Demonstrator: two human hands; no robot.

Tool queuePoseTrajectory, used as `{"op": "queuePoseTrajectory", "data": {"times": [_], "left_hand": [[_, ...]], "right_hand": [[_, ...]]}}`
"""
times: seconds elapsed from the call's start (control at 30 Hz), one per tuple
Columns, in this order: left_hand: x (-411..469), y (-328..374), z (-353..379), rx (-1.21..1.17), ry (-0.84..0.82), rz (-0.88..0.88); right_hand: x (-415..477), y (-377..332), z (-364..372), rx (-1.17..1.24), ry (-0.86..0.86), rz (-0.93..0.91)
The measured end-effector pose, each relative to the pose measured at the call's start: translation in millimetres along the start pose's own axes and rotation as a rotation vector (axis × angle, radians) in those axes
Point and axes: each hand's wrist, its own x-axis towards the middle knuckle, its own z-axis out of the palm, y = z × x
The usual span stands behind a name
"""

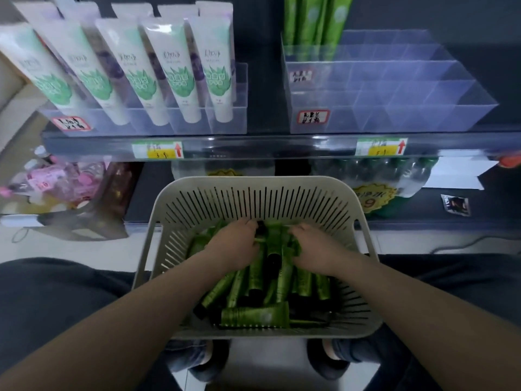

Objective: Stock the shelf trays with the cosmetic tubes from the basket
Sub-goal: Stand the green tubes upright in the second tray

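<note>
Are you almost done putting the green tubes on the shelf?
Not nearly. Done: a few upright tubes stand at the back of the right clear tray. In hand: the left hand and right hand both grip green tubes inside the basket. Left: a big pile lies there, and most of that tray's compartments show nothing in them.

A dark shelf (265, 108) with a left tray (225, 119) of white tubes (166, 71) and a right tray (394, 117) of green tubes (313, 21).
</note>
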Motion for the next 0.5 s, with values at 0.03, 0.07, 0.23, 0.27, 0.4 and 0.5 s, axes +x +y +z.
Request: {"op": "queuePoseTrajectory", "data": {"times": [0.03, 0.07, 0.23, 0.27, 0.4, 0.5], "left_hand": [[5.1, -2.4, 4.9, -0.006, -0.025, -0.008], [10.1, -4.2, 9.1, -0.011, -0.057, -0.019], [37.3, -14.2, 23.0, -0.039, -0.182, -0.054], [42.0, -17.6, 25.1, -0.048, -0.190, -0.058], [55.3, -28.4, 33.5, -0.060, -0.206, -0.076], [63.1, -31.7, 42.8, -0.067, -0.250, -0.081]], "right_hand": [[5.8, 1.5, 2.1, -0.002, -0.022, 0.004], [11.2, 2.7, 4.1, -0.005, -0.048, 0.009], [36.7, 7.3, 13.5, -0.018, -0.156, 0.032], [40.1, 8.3, 15.3, -0.020, -0.177, 0.034], [49.7, 10.0, 23.3, -0.056, -0.196, 0.028], [55.7, 12.0, 31.3, -0.086, -0.183, 0.019]]}}
